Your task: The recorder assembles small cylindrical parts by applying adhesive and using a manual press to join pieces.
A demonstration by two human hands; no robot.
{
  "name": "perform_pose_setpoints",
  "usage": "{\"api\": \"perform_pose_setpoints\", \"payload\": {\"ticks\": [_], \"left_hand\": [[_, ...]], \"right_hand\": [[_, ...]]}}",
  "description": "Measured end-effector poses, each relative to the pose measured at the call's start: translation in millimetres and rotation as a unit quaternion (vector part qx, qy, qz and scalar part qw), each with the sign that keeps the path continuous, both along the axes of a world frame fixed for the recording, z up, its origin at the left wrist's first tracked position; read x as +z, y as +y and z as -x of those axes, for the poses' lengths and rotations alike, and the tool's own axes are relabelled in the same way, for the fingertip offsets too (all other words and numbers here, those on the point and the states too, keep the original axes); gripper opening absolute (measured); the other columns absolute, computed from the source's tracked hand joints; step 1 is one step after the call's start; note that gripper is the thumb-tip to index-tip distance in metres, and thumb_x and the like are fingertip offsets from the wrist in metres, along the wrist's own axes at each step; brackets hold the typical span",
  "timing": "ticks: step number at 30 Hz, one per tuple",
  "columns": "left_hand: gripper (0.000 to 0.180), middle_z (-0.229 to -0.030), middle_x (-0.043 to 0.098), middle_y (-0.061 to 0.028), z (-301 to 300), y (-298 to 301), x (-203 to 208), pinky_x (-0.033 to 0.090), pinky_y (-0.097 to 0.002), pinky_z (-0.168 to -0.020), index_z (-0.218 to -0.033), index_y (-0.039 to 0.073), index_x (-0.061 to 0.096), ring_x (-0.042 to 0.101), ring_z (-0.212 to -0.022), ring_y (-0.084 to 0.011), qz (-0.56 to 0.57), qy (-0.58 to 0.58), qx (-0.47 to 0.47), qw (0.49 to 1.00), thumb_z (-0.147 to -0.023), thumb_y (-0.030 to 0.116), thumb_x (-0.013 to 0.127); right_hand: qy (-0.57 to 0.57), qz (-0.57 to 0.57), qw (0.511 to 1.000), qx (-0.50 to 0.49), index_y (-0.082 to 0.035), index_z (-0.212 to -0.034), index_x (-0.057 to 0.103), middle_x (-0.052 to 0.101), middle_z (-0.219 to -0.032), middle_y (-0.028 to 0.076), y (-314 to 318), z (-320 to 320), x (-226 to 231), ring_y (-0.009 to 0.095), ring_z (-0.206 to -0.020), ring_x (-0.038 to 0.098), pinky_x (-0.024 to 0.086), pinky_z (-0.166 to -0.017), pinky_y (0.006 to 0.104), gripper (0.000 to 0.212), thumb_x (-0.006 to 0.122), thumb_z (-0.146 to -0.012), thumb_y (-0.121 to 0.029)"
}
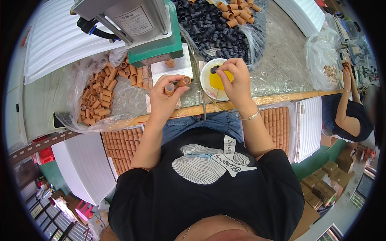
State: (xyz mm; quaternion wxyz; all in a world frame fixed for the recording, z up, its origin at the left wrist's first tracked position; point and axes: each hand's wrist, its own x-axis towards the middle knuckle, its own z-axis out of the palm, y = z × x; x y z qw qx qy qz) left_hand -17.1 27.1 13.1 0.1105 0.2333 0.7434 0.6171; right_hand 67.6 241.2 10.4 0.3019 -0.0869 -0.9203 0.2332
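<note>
My left hand [161, 96] is closed around two short orange-brown plastic tubes. One tube [169, 88] shows a greyish end, and the other tube [184, 81] sticks out between thumb and fingers. To its right, my right hand [237, 80] pinches a small black plastic fitting [214, 69] over a white bowl [204, 82]. Yellow liquid [216, 82] covers the bowl's bottom, and a thin stick leans in it. Just beyond my left hand, another orange-brown piece [170, 63] stands on the metal plate [157, 71] below a green and grey press [157, 50].
Orange-brown tubes [100, 96] lie heaped on plastic at the left. Behind the bowl is a pile of black fittings [217, 36], with more orange-brown tubes [237, 14] at its back. White trays of tubes [277, 124] flank my lap below the table edge. Another person [350, 112] sits far right.
</note>
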Motion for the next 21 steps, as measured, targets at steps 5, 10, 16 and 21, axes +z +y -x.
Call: {"api": "perform_pose_setpoints", "payload": {"ticks": [5, 10, 16, 21], "left_hand": [[0.030, -0.097, 0.067, -0.0082, -2, 8, 6, 0.049, -0.0262, -0.078, -0.101, 0.002, 0.069, 0.064, -0.088, -0.0168, 0.035, 0.042, -0.022, 0.998, -0.073, 0.002, 0.079], [0.030, -0.093, 0.067, -0.0082, -1, 13, 9, 0.049, -0.0271, -0.078, -0.101, 0.002, 0.069, 0.064, -0.087, -0.0175, 0.042, 0.070, -0.010, 0.997, -0.073, 0.003, 0.080], [0.030, -0.096, 0.066, -0.0084, 8, -5, -4, 0.050, -0.0251, -0.076, -0.106, 0.001, 0.067, 0.065, -0.084, -0.0172, 0.054, 0.089, 0.008, 0.995, -0.077, 0.001, 0.076], [0.027, -0.102, 0.065, -0.0052, 11, -13, -10, 0.051, -0.0241, -0.079, -0.112, -0.002, 0.064, 0.065, -0.089, -0.0141, -0.066, -0.100, -0.008, 0.993, -0.086, -0.002, 0.068]], "right_hand": [[0.048, 0.216, 0.966, 0.136, -0.008, -0.081, 0.065, 0.059, -0.096, 0.006, -27, 6, 31, 0.025, -0.088, 0.056, 0.039, -0.079, 0.0370, 0.011, 0.074, -0.074, -0.008], [0.026, 0.012, 0.990, 0.140, -0.009, -0.082, 0.066, 0.060, -0.092, 0.005, -34, 14, 43, 0.026, -0.087, 0.057, 0.041, -0.077, 0.0365, 0.011, 0.074, -0.074, -0.010], [0.065, 0.038, 0.995, -0.069, -0.009, -0.098, 0.069, 0.059, -0.089, 0.009, 63, 60, 17, 0.023, -0.078, 0.060, 0.050, -0.069, 0.0313, 0.018, 0.073, -0.080, -0.009], [-0.046, -0.160, 0.972, -0.165, -0.019, -0.100, 0.071, 0.059, -0.092, 0.006, 125, 105, -8, 0.027, -0.090, 0.060, 0.047, -0.073, 0.0406, 0.027, 0.077, -0.074, -0.014]]}}
